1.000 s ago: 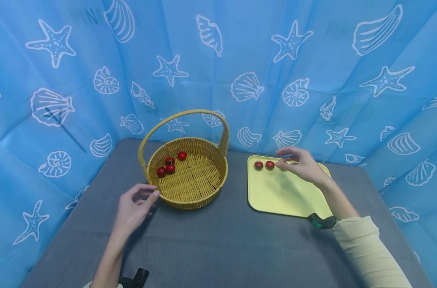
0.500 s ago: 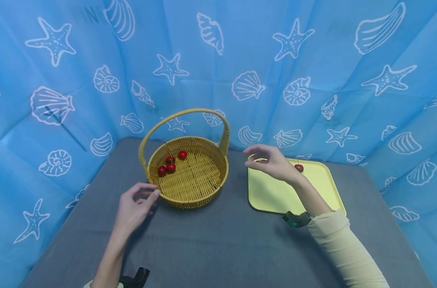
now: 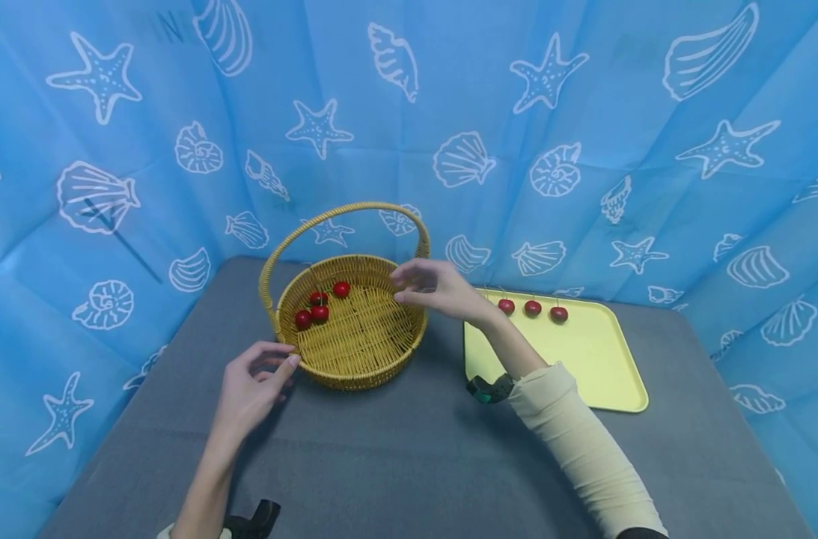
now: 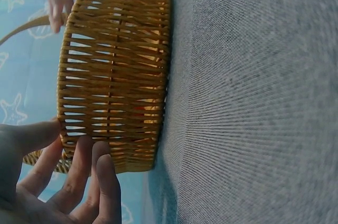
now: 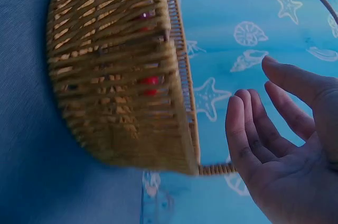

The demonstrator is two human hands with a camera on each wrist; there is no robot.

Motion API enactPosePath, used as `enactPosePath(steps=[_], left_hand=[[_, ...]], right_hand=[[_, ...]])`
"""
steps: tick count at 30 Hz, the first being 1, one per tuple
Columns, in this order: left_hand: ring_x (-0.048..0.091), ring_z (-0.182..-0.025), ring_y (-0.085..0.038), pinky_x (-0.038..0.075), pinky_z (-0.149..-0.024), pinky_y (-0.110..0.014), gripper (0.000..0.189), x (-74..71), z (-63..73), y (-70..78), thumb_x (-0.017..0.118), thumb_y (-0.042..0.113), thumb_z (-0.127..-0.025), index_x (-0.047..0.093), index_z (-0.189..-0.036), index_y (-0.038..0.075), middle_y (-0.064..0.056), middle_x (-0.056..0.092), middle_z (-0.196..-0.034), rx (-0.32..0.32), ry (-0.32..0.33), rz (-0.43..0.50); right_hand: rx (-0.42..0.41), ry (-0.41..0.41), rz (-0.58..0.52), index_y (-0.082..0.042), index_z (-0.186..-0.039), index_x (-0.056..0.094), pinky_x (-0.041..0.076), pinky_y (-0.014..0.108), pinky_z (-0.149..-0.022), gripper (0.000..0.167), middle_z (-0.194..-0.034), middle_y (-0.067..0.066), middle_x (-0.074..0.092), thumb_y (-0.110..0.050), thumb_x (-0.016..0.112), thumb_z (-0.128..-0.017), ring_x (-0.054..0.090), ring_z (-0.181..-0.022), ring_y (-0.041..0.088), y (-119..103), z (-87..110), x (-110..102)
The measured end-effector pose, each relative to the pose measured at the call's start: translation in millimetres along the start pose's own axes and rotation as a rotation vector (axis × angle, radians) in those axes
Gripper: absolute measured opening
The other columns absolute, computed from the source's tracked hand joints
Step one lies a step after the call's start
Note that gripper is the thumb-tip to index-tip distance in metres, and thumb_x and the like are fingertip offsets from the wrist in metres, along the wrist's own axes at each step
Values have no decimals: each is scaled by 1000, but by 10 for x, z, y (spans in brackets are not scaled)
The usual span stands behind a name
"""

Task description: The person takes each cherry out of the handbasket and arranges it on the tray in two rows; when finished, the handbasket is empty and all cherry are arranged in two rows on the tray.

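My left hand [image 3: 254, 385] pinches the near left rim of a round wicker basket [image 3: 355, 383] with a tall arched handle. In the left wrist view, the thumb lies at the rim and the fingers [image 4: 79, 168] against the woven side. Several red cherries [image 3: 319, 314] lie inside the basket, toward its left. My right hand [image 3: 438, 288] is over the basket's right rim, near the handle's foot. Its fingers are loosely bent and apart in the right wrist view, where I see nothing between them [image 5: 280, 139]. Three cherries [image 3: 533, 308] show on a yellow tray.
The yellow tray [image 3: 570, 367] lies right of the basket, its left part under my right forearm, which may hide more cherries. A grey cloth [image 3: 382, 464] covers the table. A blue curtain [image 3: 395, 112] with shells and starfish hangs behind.
My right hand has moved left from the tray's cherries to the basket's right rim, uncovering cherries on the tray. My left hand and the basket stay in place.
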State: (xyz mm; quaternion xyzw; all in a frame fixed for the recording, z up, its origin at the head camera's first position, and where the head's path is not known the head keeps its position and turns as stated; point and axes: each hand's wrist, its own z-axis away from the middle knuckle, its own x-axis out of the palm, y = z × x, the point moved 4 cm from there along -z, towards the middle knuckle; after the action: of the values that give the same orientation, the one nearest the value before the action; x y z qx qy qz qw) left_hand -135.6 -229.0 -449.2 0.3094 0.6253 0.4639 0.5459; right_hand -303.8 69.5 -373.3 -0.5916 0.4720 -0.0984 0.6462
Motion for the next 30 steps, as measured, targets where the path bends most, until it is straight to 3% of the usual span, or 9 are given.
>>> enactPosePath(steps=[5,14,19,25,30], left_hand=[[78,-82,-20,65,-66,-28,35,-6,-1,0,73,34,-106,70,-132,11,-21,75,-123,-5,-5,-2],[78,-82,-21,65,-67,-29,35,-3,-5,-9,74,33,-106,70,-132,11,-21,75,-122,4,-3,-5],[78,-82,-22,65,-67,-30,34,-3,-7,-11,74,31,-105,70,-132,11,-21,75,-121,9,-2,3],[79,-81,-22,66,-66,-30,34,-8,-3,-6,75,32,-105,70,-131,10,-22,75,-120,19,1,10],[79,-82,-21,66,-66,-30,35,-7,-5,-7,75,33,-105,70,-132,10,-22,75,-120,10,-1,6]], right_hand=[[-34,-26,43,-6,-130,73,64,31,-89,32,-125,16,76,-12,79,-99,76,-103,24,-68,-279,122],[18,-53,73,-8,-128,74,64,38,-98,29,-125,13,77,-16,79,-101,74,-115,27,-131,-658,280],[67,-70,7,-7,-130,73,65,52,-99,31,-123,13,76,-14,78,-101,74,-112,32,-100,-805,346],[111,-98,-81,3,-132,69,61,62,-104,32,-122,20,74,-6,74,-102,70,-119,47,-12,-959,445],[202,-96,-148,8,-135,66,58,64,-107,35,-122,17,73,-6,73,-103,69,-116,41,127,-1047,550]])
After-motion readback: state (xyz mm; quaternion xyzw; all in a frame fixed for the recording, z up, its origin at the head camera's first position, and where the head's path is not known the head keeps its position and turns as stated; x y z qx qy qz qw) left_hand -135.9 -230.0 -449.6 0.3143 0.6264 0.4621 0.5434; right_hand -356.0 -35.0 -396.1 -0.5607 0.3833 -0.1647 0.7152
